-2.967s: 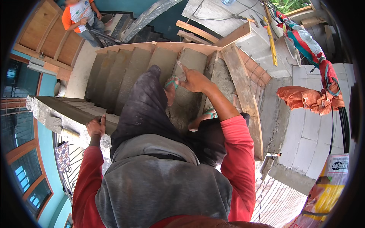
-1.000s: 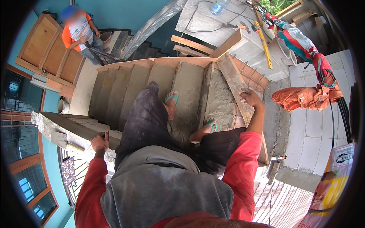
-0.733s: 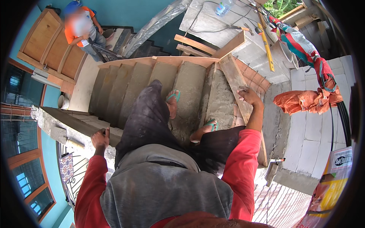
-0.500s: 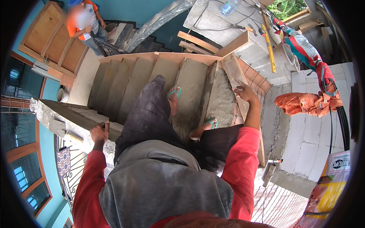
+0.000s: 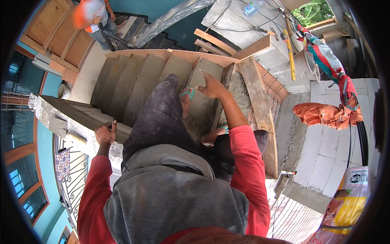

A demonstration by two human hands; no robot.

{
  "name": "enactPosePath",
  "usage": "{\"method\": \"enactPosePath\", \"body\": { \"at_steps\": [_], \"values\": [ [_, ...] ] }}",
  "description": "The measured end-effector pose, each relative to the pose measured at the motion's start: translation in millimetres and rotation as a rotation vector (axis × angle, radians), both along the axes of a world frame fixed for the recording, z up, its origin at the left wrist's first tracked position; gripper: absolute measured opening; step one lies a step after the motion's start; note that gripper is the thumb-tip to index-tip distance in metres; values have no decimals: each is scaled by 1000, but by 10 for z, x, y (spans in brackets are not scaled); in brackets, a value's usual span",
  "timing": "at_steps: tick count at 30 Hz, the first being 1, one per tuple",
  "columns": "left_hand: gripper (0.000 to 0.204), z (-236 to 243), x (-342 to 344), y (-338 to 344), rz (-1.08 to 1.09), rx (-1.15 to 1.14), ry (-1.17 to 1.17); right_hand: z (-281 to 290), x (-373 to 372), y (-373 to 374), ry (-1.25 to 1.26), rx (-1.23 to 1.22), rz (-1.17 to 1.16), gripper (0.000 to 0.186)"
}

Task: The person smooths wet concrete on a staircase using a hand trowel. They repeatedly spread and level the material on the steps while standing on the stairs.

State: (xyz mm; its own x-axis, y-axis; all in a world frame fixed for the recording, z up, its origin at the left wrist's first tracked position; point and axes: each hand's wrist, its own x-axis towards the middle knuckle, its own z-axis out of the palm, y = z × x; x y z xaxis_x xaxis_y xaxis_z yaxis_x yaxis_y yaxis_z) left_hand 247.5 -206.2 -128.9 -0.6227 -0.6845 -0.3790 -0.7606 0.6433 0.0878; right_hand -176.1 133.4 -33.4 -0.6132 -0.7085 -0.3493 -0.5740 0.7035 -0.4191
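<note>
Stairs: grey cement steps (image 5: 142,81) fanning across the middle of the view, edged at the far side by a thin wooden strip (image 5: 140,52); the surface looks rough and patchy toward the right end, smoother toward the left.
Right hand: above the right half of the stairs, bare (image 5: 213,86); index finger stretched out, thumb held apart, the other fingers folded. Contact with the steps cannot be told.
Left hand: at the near left side of the stairs (image 5: 105,132), on the edge of the low wall; fingers bent, thumb raised. Whether they grip the edge cannot be told.
Low wall: bordering the stairs on the left, its top crumbly and pale (image 5: 42,110); a trowel (image 5: 58,127) lies on it.
Feet: on the stairs, in green-strapped sandals (image 5: 188,93).
Board: a worn plank (image 5: 260,110) along the right end of the stairs.
Ledge: beyond the stairs at right, a concrete block (image 5: 223,22) bearing a water bottle (image 5: 252,8) and a yellow level (image 5: 290,57).
Room: pale block wall (image 5: 325,142) right of the stairs, with an orange sack (image 5: 323,114) before it; teal wall (image 5: 166,34) beyond; windows (image 5: 22,126) to the left.
Co-worker: standing past the stairs' far left corner, in an orange-and-white shirt (image 5: 96,12).
</note>
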Motion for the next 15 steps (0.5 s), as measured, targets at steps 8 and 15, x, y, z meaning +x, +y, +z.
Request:
{"method": "enactPosePath", "body": {
  "at_steps": [8,15],
  "values": [
    [62,-43,12,-5,2,-30,23,-516,252,-866,-57,-48,-80,91],
    [62,-46,7,-32,-17,-39,24,-378,59,-1125,-26,-67,-84,88]
  ]
}}
